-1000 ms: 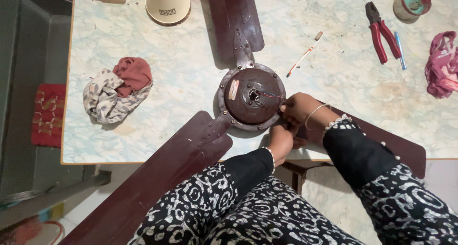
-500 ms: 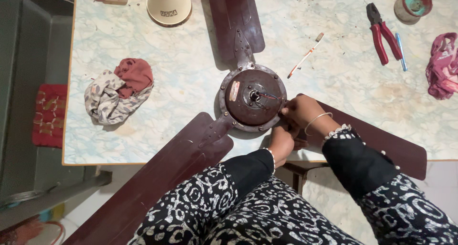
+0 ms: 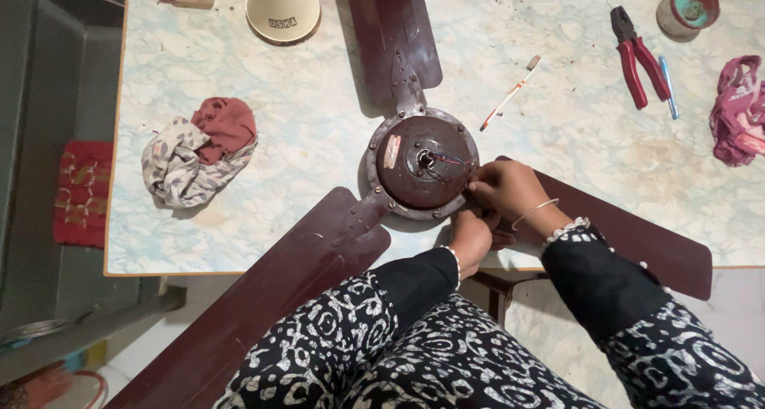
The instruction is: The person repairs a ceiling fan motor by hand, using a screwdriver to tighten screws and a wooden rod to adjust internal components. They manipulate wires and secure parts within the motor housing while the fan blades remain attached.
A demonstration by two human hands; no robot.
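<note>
Head view: a brown ceiling fan motor hub (image 3: 422,167) with three dark blades is laid on the marbled surface (image 3: 239,210). The right hand (image 3: 506,190) is closed, its fingers pinched at the hub's right rim. The left hand (image 3: 472,238) is curled beneath the hub's lower edge; whether anything is gripped cannot be told. Compared with half a second earlier, both hands are kept at the same spot, barely shifted. Red pliers (image 3: 637,57) and a bundled rag (image 3: 195,150) are left untouched.
</note>
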